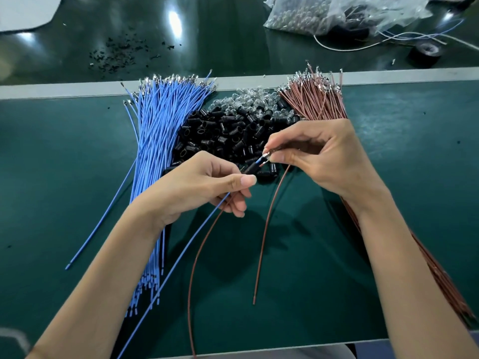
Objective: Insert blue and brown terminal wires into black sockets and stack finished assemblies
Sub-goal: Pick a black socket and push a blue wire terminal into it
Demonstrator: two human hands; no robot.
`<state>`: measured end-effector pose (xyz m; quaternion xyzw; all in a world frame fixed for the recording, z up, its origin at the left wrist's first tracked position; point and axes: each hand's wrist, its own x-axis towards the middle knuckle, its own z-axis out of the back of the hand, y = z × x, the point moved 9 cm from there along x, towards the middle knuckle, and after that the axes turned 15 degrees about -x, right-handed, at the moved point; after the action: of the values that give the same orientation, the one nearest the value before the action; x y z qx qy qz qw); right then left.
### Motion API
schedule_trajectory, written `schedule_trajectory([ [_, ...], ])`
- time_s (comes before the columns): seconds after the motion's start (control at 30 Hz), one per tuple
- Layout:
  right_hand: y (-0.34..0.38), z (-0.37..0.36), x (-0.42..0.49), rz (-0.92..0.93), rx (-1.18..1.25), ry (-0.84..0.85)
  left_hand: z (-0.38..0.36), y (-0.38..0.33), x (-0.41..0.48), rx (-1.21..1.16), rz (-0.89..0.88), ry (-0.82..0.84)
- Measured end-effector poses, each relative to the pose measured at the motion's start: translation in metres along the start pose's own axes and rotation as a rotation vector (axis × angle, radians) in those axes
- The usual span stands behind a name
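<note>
My left hand (207, 185) pinches a black socket (251, 169) between thumb and fingers. A blue wire (181, 252) and a brown wire (194, 268) trail from that hand toward the near table edge. My right hand (321, 156) pinches the metal terminals at the socket's mouth, and a second brown wire (267, 224) hangs from it. A pile of black sockets (228, 133) lies just behind the hands. Left of it lies the blue wire bundle (158, 125), right of it the brown wire bundle (313, 97).
Clear glass bulbs (248, 99) lie behind the socket pile. A grey strip (64, 90) crosses the green mat. Beyond it are black debris (114, 57), a plastic bag of parts (337, 14) and a black tape roll (425, 54).
</note>
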<state>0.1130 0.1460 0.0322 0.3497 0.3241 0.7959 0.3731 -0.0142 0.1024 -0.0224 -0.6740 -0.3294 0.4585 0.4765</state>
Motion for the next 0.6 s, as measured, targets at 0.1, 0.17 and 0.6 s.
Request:
schedule_trajectory([
  [0.1, 0.001, -0.005, 0.001, -0.001, -0.016, 0.026, -0.004, -0.002, 0.002, -0.051, -0.049, -0.011],
  [0.17, 0.002, -0.006, 0.0, -0.002, -0.016, 0.042, -0.006, -0.001, 0.003, -0.082, -0.065, -0.022],
  [0.6, -0.013, -0.017, 0.002, -0.18, 0.378, -0.055, 0.0, -0.005, 0.01, -0.258, -0.261, -0.216],
])
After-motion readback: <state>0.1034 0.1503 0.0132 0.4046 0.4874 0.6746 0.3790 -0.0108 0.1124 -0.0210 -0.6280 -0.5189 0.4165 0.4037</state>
